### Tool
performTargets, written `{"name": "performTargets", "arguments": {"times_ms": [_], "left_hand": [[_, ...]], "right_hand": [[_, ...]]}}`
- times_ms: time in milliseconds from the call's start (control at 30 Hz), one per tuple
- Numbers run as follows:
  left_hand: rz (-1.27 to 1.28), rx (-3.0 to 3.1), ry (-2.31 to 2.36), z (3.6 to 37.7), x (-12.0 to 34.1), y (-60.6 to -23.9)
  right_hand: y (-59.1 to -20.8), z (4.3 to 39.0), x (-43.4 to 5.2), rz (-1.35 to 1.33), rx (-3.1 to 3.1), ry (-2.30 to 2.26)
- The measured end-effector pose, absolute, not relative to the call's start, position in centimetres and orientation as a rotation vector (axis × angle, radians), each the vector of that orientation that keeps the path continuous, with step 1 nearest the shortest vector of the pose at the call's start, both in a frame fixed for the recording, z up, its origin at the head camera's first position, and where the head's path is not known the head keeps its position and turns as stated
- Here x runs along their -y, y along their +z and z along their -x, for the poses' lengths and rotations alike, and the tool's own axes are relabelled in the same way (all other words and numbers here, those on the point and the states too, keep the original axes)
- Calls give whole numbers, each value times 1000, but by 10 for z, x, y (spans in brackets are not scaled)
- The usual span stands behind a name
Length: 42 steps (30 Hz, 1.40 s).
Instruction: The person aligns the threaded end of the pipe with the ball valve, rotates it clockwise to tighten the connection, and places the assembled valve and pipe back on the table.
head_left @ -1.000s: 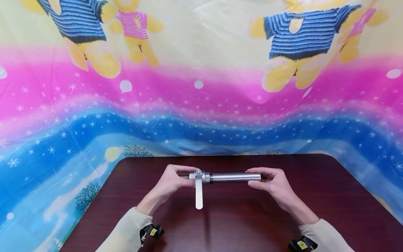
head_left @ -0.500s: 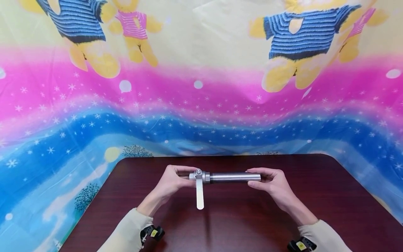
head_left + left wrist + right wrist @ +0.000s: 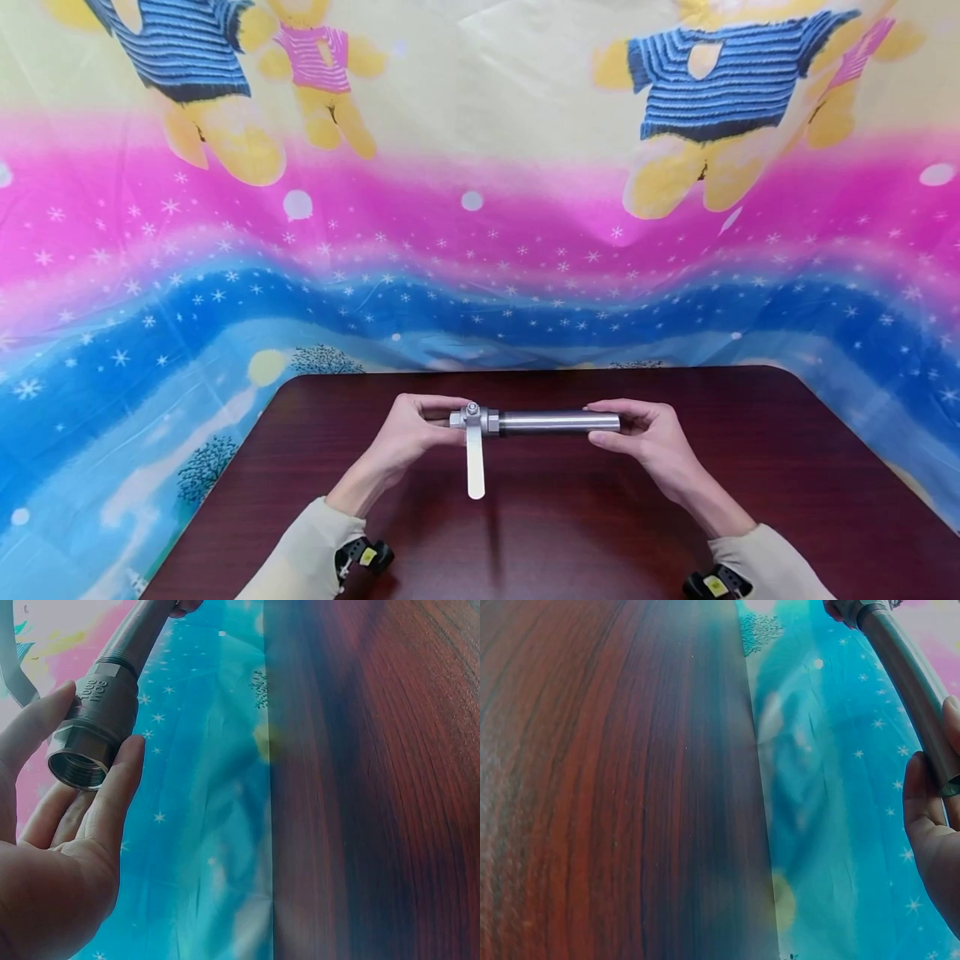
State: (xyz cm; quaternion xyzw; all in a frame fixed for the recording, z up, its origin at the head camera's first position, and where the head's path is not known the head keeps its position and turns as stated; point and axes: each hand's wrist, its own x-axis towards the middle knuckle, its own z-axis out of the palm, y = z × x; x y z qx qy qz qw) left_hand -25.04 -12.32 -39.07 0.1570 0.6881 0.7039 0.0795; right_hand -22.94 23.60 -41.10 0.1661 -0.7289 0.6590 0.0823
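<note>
A metal ball valve [image 3: 474,419] with a flat lever handle [image 3: 476,467] is screwed onto a steel pipe [image 3: 558,422]. Both hands hold the assembly level above the dark wooden table [image 3: 540,517]. My left hand [image 3: 408,433] pinches the valve's threaded end [image 3: 79,757] between thumb and fingers. My right hand [image 3: 651,437] grips the pipe's far end [image 3: 930,727]. The lever points toward me.
A bright printed cloth [image 3: 480,208] with bears and stars hangs behind the table and drapes past its back edge. Wrist cameras [image 3: 362,554] sit on both sleeves. Nothing else lies on the tabletop.
</note>
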Motion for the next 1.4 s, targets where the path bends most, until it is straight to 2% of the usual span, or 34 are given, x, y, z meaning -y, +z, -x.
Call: {"name": "performTargets", "arguments": {"times_ms": [867, 1400], "left_hand": [[-434, -2016, 2142, 253, 121, -397], [-390, -1966, 2206, 253, 119, -404]], "right_hand": [[-408, 228, -238, -573, 2217, 1917], [-407, 225, -238, -589, 2191, 2035]]}}
